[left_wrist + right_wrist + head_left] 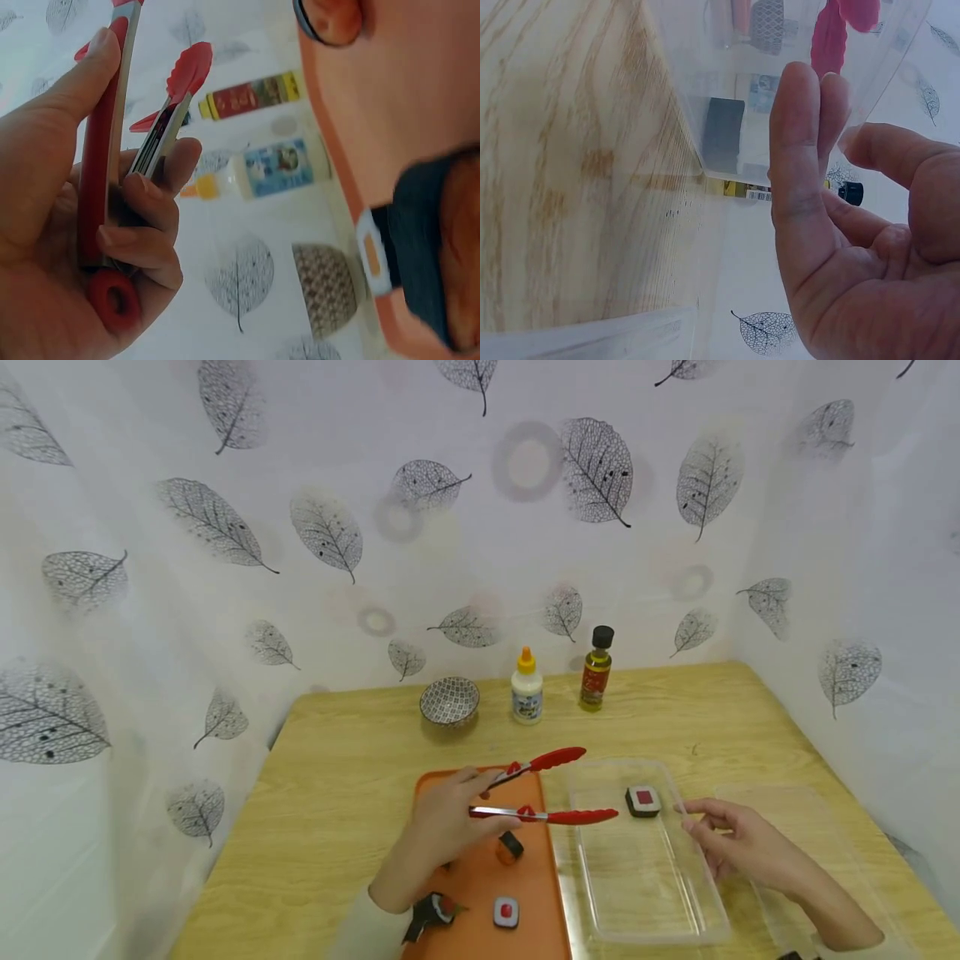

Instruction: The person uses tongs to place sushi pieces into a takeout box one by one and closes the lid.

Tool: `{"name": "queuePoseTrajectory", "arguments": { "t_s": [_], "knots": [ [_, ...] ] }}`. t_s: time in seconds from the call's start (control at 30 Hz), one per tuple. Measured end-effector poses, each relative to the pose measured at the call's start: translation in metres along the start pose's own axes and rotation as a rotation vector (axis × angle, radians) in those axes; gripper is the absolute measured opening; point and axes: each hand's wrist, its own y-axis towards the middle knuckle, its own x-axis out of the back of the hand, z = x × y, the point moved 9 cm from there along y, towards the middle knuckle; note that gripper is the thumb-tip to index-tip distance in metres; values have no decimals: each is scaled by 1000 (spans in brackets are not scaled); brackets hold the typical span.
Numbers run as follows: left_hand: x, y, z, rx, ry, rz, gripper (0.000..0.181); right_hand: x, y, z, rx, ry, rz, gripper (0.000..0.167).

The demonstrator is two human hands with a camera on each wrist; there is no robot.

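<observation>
My left hand (442,814) grips red-and-silver tongs (581,817) above the orange tray (540,881); their arms are spread, with nothing between the red tips. On the tray lie a sushi roll with a red centre (506,912), an orange-and-black sushi piece (510,847) and a dark-wrapped piece (431,912). The left arm hides part of the tray. To its right stands a clear plastic container (660,937), holding one square sushi roll (643,802) near its far right corner. My right hand (750,843) pinches the container's right rim between thumb and fingers.
Along the back stand a patterned bowl (450,703), a white bottle with an orange cap (527,697) and a black-capped oil bottle (596,678). Another clear plastic piece (795,795) lies under the right arm. Leaf-printed curtains enclose the wooden table (330,777).
</observation>
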Motion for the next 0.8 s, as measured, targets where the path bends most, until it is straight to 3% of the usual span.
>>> {"name": "queuePoseTrajectory", "arguments": {
  "t_s": [0.27,0.47,0.8],
  "knots": [
    [23,-29,35,98,80,-37,80,0,0,1,17,6,9,60],
    [24,-51,62,203,42,15,79,2,0,0,11,9,12,62],
    [18,-77,81,209,102,108,83,1,0,-1,-4,26,18,64]
  ]
}}
